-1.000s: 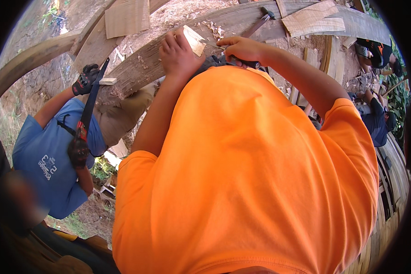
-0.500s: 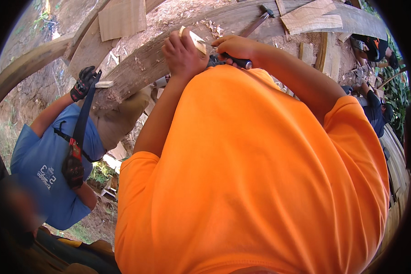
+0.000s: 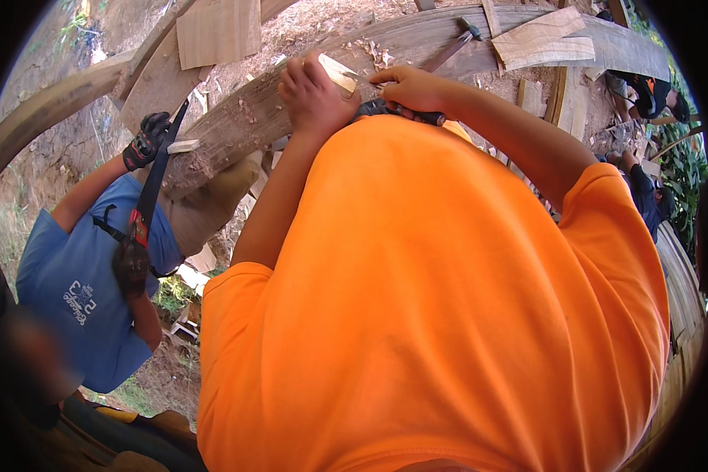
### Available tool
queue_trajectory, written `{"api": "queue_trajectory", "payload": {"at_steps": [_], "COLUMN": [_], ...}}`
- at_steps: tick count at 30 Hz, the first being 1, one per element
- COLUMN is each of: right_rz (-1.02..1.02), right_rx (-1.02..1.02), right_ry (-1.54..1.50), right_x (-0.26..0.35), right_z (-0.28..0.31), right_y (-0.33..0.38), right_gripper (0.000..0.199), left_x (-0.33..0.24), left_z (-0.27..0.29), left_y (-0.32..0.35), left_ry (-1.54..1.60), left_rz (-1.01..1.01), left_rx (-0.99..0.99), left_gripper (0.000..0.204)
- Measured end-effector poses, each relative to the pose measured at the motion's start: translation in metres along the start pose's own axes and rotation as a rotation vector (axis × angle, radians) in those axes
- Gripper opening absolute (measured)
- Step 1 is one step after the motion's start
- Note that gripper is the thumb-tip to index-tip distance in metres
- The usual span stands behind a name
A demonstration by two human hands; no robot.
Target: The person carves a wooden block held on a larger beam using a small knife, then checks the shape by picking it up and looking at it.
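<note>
Close to my chest, at the top middle, my left hand (image 3: 316, 96) is closed around a small block of pale wood (image 3: 337, 72). The wood's cut face looks toward the right. My right hand (image 3: 414, 88) grips a knife with a dark handle (image 3: 428, 118), whose butt pokes out below the fist. Its thin blade points left at the wood; whether the edge touches it I cannot tell. Both hands are above a long weathered beam (image 3: 244, 118) strewn with shavings.
A hammer (image 3: 452, 49) lies on the beam, beside flat wood pieces (image 3: 539, 43). At left, a gloved co-worker in blue (image 3: 79, 275) holds a handsaw (image 3: 159, 165) against a small wood stick (image 3: 183, 146). Other people (image 3: 645, 189) are at far right. A board (image 3: 219, 31) lies at upper left.
My right hand and the knife have shifted slightly right, away from the wood. The co-worker's saw has slid farther up past the stick.
</note>
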State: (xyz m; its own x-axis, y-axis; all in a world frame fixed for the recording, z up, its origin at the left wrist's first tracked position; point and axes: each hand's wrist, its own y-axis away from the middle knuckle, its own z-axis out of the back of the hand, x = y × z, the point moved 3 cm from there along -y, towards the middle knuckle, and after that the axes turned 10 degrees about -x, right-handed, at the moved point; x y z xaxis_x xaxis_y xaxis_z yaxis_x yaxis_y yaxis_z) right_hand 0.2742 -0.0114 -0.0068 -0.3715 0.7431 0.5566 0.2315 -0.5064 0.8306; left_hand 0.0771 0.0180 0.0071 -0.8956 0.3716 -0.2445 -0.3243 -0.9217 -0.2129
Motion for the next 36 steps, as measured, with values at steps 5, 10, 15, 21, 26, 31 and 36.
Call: {"api": "queue_trajectory", "payload": {"at_steps": [5,10,15,21,26,31,36], "right_rz": [-0.041,-0.11,-0.14,-0.265,-0.192,-0.087,0.191], "right_rx": [0.016,0.129,0.162,0.191,0.126,0.008,-0.071], "right_ry": [-0.041,-0.065,0.035,0.111,0.165,0.364,0.303], "right_x": [0.001,0.025,0.045,0.056,0.04,0.053,-0.005], "right_z": [0.002,0.025,0.029,0.026,0.005,-0.01,-0.004], "right_y": [0.005,0.016,0.003,-0.023,-0.031,0.004,-0.01], "right_gripper": [0.056,0.053,0.05,0.052,0.058,0.056,0.052], "left_x": [0.0,-0.003,0.002,0.004,-0.001,0.001,0.002], "left_z": [-0.001,0.001,0.0,-0.004,-0.01,-0.017,-0.008], "left_y": [0.002,-0.003,0.0,0.001,-0.005,0.001,0.002], "left_ry": [-0.014,-0.045,-0.054,0.002,0.021,0.066,0.076], "left_rz": [0.011,-0.004,-0.045,-0.055,-0.024,-0.006,-0.054], "left_rx": [0.03,0.086,0.004,-0.031,-0.05,-0.064,-0.037], "left_gripper": [0.095,0.095,0.094,0.093,0.092,0.092,0.094]}}
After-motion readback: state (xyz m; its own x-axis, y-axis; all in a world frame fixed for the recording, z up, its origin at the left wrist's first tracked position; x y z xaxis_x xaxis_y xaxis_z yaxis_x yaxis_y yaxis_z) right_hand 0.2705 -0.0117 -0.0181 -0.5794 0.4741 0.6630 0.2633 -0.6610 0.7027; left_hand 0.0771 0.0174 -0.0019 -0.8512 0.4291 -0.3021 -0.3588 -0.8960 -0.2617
